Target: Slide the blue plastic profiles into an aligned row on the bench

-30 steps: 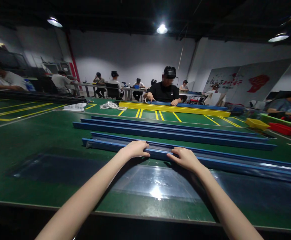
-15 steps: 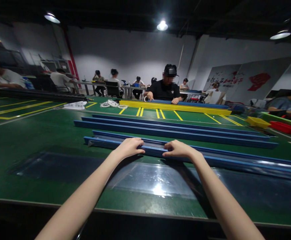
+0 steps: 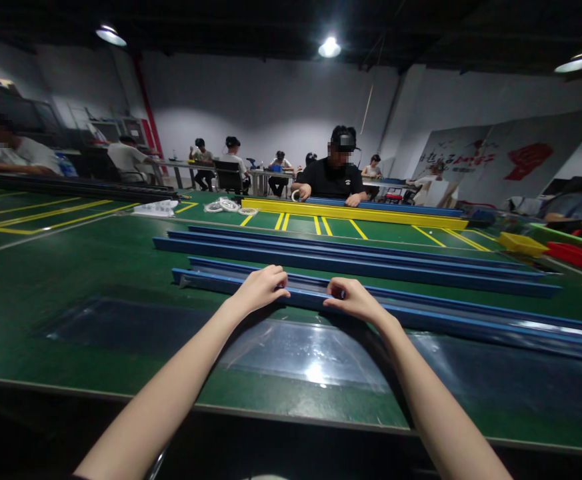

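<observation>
A long blue channel-shaped strip (image 3: 221,280) lies across the green table in front of me, its trough facing up. My left hand (image 3: 263,287) is closed over its near wall, with the fingers curled into the trough and the thumb on the near side. A short way to the right, my right hand (image 3: 351,299) pinches the same wall, its fingers bent in an arch. The fingertips are partly hidden. Nearer to me, a clear plastic sheet (image 3: 291,353) lies flat on the table, reflecting the lamp.
Beyond lies a second blue channel (image 3: 321,257). Across the table, a co-worker (image 3: 335,175) handles a yellow strip (image 3: 351,212). White coils (image 3: 225,205) and papers (image 3: 155,208) lie at the back left. Yellow (image 3: 521,245) and red (image 3: 578,255) trays sit right.
The view has shifted slightly. My right hand has arched a little more at the channel's near wall; my left hand keeps nearly the same place. The blue strips look unmoved.
</observation>
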A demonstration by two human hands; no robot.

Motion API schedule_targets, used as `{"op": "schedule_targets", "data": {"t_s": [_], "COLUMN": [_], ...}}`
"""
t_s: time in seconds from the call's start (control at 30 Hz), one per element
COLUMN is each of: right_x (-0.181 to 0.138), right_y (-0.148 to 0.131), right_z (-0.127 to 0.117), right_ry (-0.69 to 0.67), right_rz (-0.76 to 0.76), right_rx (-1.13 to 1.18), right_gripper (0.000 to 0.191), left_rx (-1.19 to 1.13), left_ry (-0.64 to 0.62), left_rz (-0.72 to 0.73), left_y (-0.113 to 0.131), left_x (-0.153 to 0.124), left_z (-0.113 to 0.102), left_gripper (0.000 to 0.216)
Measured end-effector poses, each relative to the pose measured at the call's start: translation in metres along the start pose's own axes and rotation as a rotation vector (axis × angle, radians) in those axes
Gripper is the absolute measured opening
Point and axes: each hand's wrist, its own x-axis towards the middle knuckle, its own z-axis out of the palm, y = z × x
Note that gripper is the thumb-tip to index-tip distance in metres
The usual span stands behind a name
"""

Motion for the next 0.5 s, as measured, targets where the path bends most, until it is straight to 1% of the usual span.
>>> {"op": "schedule_targets", "data": {"t_s": [0.2,0.5], "right_x": [-0.0019,-0.0031], "right_y": [-0.0012,-0.0038], "right_z": [0.0036,0.0029], "right_ry": [0.040,0.049], "right_rz": [0.021,0.033], "right_rx": [-0.035,-0.053], "right_gripper": [0.021,0.023], "left_rx": [-0.042,-0.096], "left_ry": [0.001,0.003], "left_rz": [-0.017,-0.034], "left_y": [-0.0001,-0.0039], "left_x": [0.0008,0.0011], "left_z": [0.0020,0.0055], "left_gripper": [0.017,0.018]}}
